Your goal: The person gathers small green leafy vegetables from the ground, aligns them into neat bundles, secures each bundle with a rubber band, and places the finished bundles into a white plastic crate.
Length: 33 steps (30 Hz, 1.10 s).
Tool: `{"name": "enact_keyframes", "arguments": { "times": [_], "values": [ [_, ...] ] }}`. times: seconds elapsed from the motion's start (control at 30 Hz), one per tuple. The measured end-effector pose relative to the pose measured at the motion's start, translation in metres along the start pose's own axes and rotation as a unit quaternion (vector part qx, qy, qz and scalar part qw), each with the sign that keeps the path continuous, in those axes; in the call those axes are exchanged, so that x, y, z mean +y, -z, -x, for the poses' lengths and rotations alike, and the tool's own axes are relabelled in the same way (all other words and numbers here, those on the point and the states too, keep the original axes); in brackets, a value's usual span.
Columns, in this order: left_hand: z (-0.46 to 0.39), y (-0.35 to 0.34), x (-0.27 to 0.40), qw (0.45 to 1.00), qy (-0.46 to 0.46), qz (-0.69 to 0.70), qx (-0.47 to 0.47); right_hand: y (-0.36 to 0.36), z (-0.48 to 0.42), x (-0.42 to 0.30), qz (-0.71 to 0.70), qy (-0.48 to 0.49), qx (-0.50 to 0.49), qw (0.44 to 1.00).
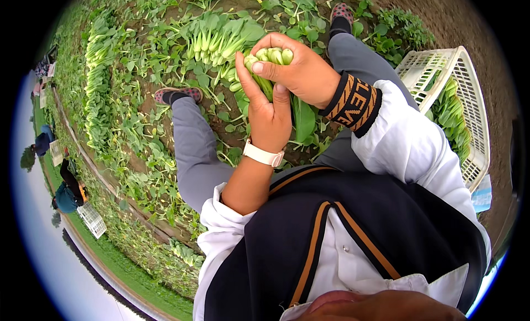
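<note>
A small bunch of pak choi [265,84] is between my two hands, its pale cut stem ends towards me and leaves hanging below. My right hand [311,69] wraps over the bunch from the right, thumb across the stems. From the left, my left hand [267,114], with a pale watch at the wrist, cups the stalks with its thumb and fingers. Just beyond the hands, a row of cut pak choi [211,41] lies on the ground, stem ends towards me. A few more stalks beside the bunch are partly hidden by my left hand.
A white plastic crate [476,109] holding leafy greens stands at my right. A longer row of cut pak choi [97,80] lies to the left. Loose leaves cover the soil between my feet. Co-workers [68,192] with crates [92,220] are at far left.
</note>
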<state>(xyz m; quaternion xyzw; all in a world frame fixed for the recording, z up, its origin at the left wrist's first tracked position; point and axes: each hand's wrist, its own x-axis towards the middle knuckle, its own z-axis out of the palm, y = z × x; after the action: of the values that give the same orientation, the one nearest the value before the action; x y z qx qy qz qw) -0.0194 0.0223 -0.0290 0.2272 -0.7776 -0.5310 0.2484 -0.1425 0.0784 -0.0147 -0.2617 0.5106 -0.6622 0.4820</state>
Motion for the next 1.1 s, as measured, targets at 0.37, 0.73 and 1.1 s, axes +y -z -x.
{"name": "enact_keyframes", "arguments": {
  "times": [0.37, 0.73, 1.1],
  "values": [
    [0.013, -0.007, 0.0, 0.993, 0.04, 0.111, -0.025, 0.016, 0.008, -0.005, -0.034, -0.061, -0.099, 0.993],
    [-0.024, 0.046, -0.277, 0.96, 0.207, -0.126, 0.139, 0.028, -0.015, -0.028, -0.041, -0.019, 0.044, 0.998],
    [-0.087, 0.013, -0.276, 0.93, 0.232, -0.263, 0.108, 0.017, -0.021, -0.022, -0.039, -0.006, 0.099, 0.994]
  ]
}}
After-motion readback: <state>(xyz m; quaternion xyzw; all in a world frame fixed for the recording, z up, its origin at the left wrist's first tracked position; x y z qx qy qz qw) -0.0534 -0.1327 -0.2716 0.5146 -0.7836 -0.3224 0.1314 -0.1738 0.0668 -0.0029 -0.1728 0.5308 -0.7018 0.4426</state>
